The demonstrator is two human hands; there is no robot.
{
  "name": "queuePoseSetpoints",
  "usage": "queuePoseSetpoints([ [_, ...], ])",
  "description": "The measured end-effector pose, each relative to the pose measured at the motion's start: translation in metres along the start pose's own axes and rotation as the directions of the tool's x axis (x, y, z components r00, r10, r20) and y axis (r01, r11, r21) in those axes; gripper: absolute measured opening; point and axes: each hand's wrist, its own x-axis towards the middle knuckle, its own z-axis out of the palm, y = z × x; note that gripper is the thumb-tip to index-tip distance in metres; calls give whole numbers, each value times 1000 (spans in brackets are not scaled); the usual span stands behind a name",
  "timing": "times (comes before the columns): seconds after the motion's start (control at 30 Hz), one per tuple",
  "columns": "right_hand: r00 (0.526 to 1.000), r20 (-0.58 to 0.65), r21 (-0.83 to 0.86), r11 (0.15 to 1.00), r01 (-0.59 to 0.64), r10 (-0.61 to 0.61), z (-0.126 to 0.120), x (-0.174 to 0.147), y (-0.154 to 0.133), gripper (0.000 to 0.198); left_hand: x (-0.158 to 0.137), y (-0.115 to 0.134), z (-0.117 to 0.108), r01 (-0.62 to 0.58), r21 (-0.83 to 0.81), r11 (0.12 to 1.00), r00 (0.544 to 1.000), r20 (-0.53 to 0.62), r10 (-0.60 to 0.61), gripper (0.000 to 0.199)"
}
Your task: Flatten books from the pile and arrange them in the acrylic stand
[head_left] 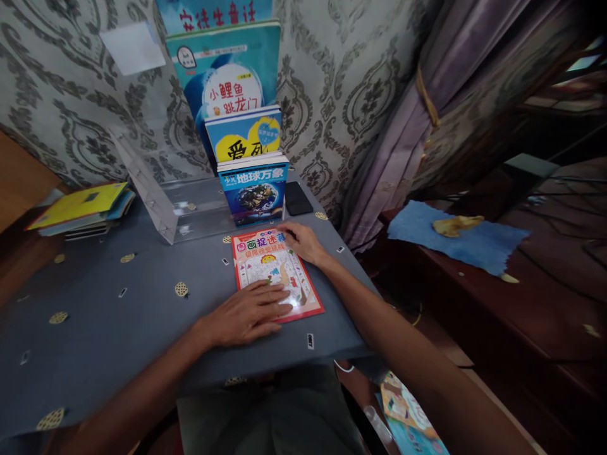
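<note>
A red-bordered picture book (265,253) with Chinese lettering and small colored drawings on its cover lies closed on the cloth-covered table. My left hand (249,309) rests flat across its lower left part, fingers stretched out over the cover. At the top right corner, my right hand (304,243) has its fingers bent round the book's edge. Just beyond, a blue book with an Earth picture (256,193) stands upright in front of a yellow and blue book (244,140) and taller teal books (227,69).
A clear plastic stand (147,189) is left of the standing books. A dark phone (298,198) lies to their right. Several flat books (80,208) are stacked at far left. Blue cloth (417,224) lies on a brown surface at right. More books (410,414) are below.
</note>
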Motion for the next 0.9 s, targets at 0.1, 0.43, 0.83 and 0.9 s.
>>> queuePoseSetpoints([
  [0.1,1000,3,-5,1000,-1,1,0,0,2,36,-2,-17,-3,61,-1,998,998,-18,-61,42],
  [0.43,1000,23,-50,999,7,-6,-2,0,-2,36,-4,-86,-2,455,83,887,843,-363,-398,42],
  [0.83,998,31,-48,998,46,-45,-6,-1,-7,34,0,-87,7,572,154,806,771,-438,-463,44],
  [0.9,998,33,-42,997,58,-57,-8,-1,-8,33,1,-87,7,578,158,801,775,-415,-477,44],
])
